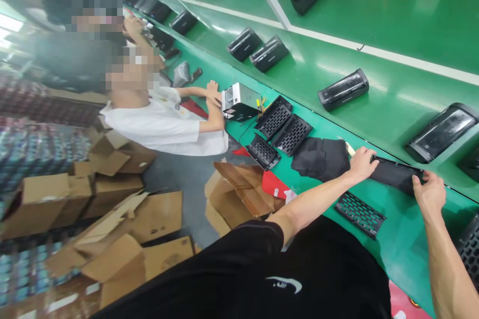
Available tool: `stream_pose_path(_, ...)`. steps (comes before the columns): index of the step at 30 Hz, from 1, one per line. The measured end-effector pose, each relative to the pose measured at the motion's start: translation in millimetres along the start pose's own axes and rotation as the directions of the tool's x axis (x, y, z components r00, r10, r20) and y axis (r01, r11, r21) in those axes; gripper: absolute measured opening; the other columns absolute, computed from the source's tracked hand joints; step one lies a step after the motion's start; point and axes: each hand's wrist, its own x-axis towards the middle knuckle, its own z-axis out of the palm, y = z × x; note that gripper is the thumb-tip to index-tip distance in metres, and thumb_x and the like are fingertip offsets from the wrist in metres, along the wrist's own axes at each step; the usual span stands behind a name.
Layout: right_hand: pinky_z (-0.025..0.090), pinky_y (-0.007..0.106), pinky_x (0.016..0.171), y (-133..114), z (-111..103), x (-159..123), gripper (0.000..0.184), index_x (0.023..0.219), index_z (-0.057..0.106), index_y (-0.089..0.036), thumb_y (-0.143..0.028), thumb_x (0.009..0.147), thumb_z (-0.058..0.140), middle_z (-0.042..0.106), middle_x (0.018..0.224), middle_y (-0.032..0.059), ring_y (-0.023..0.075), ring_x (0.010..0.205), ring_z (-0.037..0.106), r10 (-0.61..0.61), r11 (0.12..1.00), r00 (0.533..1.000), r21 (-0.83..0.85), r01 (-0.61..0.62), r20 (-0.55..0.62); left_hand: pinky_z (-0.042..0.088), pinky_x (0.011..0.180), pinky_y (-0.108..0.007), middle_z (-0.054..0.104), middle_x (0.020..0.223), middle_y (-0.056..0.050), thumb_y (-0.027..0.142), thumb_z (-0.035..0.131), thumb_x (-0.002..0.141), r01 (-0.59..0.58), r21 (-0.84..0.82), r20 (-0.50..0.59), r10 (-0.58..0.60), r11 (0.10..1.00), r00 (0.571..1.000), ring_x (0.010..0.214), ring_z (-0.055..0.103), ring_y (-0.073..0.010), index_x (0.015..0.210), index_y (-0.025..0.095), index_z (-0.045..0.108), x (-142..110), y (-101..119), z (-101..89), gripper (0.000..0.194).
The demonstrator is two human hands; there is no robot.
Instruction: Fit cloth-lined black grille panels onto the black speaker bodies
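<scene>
A long black panel (pixel 393 175), which looks covered in dark fabric, lies along the far edge of the green bench in front of me. My left hand (pixel 362 164) is closed on its left end, with the fingertips over the far edge. At the other end my right hand (pixel 429 192) grips it between thumb and fingers. To the left of my left hand is a pile of black fabric pieces (pixel 321 158). A black perforated grille (pixel 359 214) rests on the bench below the panel, nearer my body.
More perforated grilles (pixel 292 133) lie left of the fabric, beside a metal box (pixel 241 102) with wires. Beyond the bench edge, black speaker housings (pixel 343 89) sit on a green conveyor (pixel 392 104). A co-worker in a white shirt (pixel 160 122) works at left. Cardboard boxes (pixel 160 217) cover the floor.
</scene>
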Motion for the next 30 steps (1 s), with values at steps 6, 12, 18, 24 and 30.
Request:
stream_pose_path(6,0.049,0.051,0.089,-3.5,-14.7,-2.9,0.045,0.085,0.060,-0.025,-0.061,0.062,0.073,0.062,0.079,0.0058,0.0306,0.085,0.060,0.077,0.973,0.996,0.214,-0.084,0.044,0.052,0.093,-0.035,0.071,0.097,-0.004,0.035,0.069,0.094,-0.102,-0.350,0.130,0.156,0.931,0.979,0.094,0.064,-0.0192,0.103,0.018,0.072,4.4,-11.6,-17.0,0.020)
stream_pose_path(12,0.036,0.027,0.049,-11.7,-49.1,-61.9,0.064,0.086,0.055,-0.024,-0.072,0.056,0.087,0.056,0.066,-0.0049,0.0125,0.051,0.045,0.141,0.818,0.972,0.532,-0.221,0.187,0.046,0.060,-0.022,0.063,0.077,0.003,0.048,0.087,0.076,0.108,-0.747,0.317,0.208,0.656,0.925,0.061,0.056,-0.0083,0.113,0.015,0.068,-30.5,-9.8,-53.3,0.053)
stream_pose_path(18,0.047,0.022,0.057,-16.5,-71.3,-122.2,0.058,0.098,0.071,-0.022,-0.040,0.052,0.103,0.066,0.080,-0.0026,0.0102,0.063,0.056,0.155,0.528,0.958,0.799,-0.287,0.242,0.041,0.061,-0.021,0.069,0.088,-0.002,0.050,0.098,0.059,0.188,-0.880,0.321,0.254,0.436,0.912,0.069,0.059,-0.0083,0.104,0.013,0.069,-69.3,0.1,-79.5,0.065)
stream_pose_path(24,0.052,0.021,0.065,-20.3,-73.1,-157.4,0.051,0.099,0.075,-0.024,-0.035,0.057,0.101,0.067,0.086,-0.0020,0.0118,0.074,0.061,0.141,0.515,0.980,0.835,-0.196,0.143,0.040,0.062,-0.021,0.069,0.087,-0.002,0.052,0.099,0.057,0.190,-0.908,0.311,0.297,0.372,0.903,0.070,0.056,-0.0078,0.102,0.013,0.070,-94.6,-3.2,-94.7,0.067)
stream_pose_path(30,0.053,0.020,0.069,-23.6,-74.1,-172.4,0.050,0.100,0.075,-0.022,-0.036,0.060,0.101,0.065,0.088,-0.0023,0.0112,0.077,0.060,0.101,0.551,0.989,0.822,-0.143,0.104,0.036,0.059,-0.020,0.069,0.096,-0.003,0.044,0.096,0.061,0.159,-0.914,0.288,0.321,0.374,0.902,0.070,0.055,-0.0069,0.108,0.013,0.070,-108.3,-12.5,-99.0,0.062)
